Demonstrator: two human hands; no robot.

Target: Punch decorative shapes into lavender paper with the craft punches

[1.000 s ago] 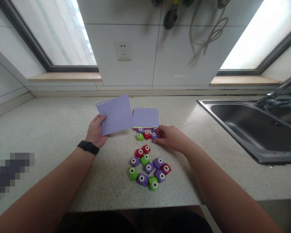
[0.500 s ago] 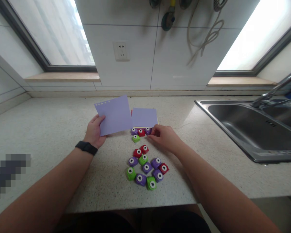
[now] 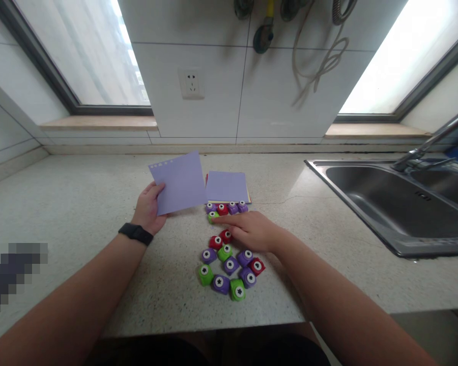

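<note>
**Left hand pinching a lilac sheet, right hand flat among small paper punches**

Left hand (image 3: 148, 209): closed on the lower left corner of a pale lilac paper sheet with a row of punched holes along its top edge (image 3: 178, 182), thumb in front, fingers behind. Sheet held raised and tilted above the speckled beige stone countertop (image 3: 80, 203), its right edge overlapping the view of a small stack of lilac note paper lying flat (image 3: 226, 186). Left forearm stretched forward from the lower left, black wristband (image 3: 136, 233) on the wrist.

Right hand (image 3: 252, 231): palm down, low over the countertop, fingers loosely extended and pointing left, nothing gripped. Fingertips (image 3: 218, 219) reaching the small green plastic paper punch (image 3: 212, 216), touching or just beside it; cannot tell which. Just behind, a short row of purple and red punches (image 3: 227, 208) lined up against the front edge of the note stack. Right under the hand's near side, a loose cluster of red, green and purple punches with white star and flower tops (image 3: 229, 267). Right forearm angled in from the lower right.

Off to the right, a stainless steel sink (image 3: 385, 203) sunk into the countertop, well apart from both hands.
</note>
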